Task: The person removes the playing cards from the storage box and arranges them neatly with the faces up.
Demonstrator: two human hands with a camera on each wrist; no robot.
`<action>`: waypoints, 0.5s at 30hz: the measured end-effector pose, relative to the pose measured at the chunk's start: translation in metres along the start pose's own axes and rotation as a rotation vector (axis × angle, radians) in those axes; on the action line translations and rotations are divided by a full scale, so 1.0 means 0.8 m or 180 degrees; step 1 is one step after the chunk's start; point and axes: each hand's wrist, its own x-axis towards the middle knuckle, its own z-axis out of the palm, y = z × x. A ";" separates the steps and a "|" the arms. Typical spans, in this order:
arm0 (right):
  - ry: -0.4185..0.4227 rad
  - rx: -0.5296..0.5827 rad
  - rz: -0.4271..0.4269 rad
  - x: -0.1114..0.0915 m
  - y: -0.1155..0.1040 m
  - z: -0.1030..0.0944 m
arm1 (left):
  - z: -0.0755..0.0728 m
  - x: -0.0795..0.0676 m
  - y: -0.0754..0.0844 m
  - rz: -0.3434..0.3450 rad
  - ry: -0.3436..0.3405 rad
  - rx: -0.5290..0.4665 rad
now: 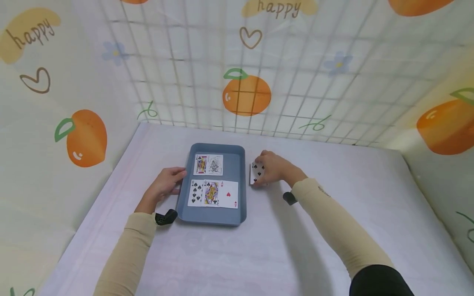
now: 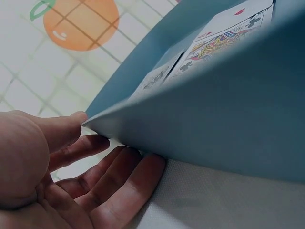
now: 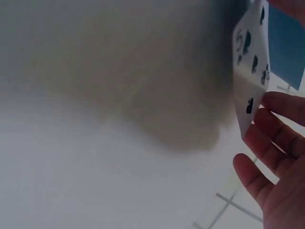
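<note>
A blue-grey tray [image 1: 212,216] lies on the table with playing cards inside. Its upper group shows a face card [image 1: 200,165] beside a joker-like card [image 1: 215,165]. Below them, a spade card [image 1: 194,193], a queen of clubs [image 1: 211,193] and an ace of hearts [image 1: 228,195] overlap in a row. My left hand [image 1: 166,183] holds the tray's left side, thumb at the rim and fingers beneath it in the left wrist view. Just right of the tray, my right hand [image 1: 273,166] pinches a black-suited playing card [image 3: 252,67] by its ends; the card looks slightly bowed.
A white cloth covers the table [image 1: 229,259]. Behind it rises a grid-patterned backdrop [image 1: 296,74] printed with oranges, and a similar printed wall [image 1: 40,123] stands on the left. Dark wrist-worn devices [image 1: 166,217] sit at both cuffs.
</note>
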 end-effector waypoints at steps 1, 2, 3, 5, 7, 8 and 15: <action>-0.0013 0.0007 0.0017 0.001 0.000 0.001 | 0.000 0.001 0.000 0.0009 -0.0013 -0.0026; -0.0023 0.0009 0.0032 0.002 -0.001 0.002 | 0.000 0.001 -0.001 0.0018 -0.0024 -0.0048; -0.0036 0.0007 0.0052 0.003 -0.001 0.004 | 0.000 0.002 -0.001 0.0006 -0.0023 -0.0058; -0.0050 0.0006 0.0061 0.004 -0.001 0.006 | 0.001 0.002 -0.001 0.0013 -0.0034 -0.0068; -0.0050 0.0019 0.0054 0.005 -0.002 0.007 | 0.000 0.002 -0.001 0.0017 -0.0046 -0.0080; -0.0047 0.0020 0.0040 0.005 -0.003 0.008 | 0.000 0.001 -0.002 0.0022 -0.0046 -0.0078; -0.0045 0.0099 -0.0033 0.005 -0.003 0.009 | -0.002 0.003 -0.002 0.0034 -0.0033 0.0036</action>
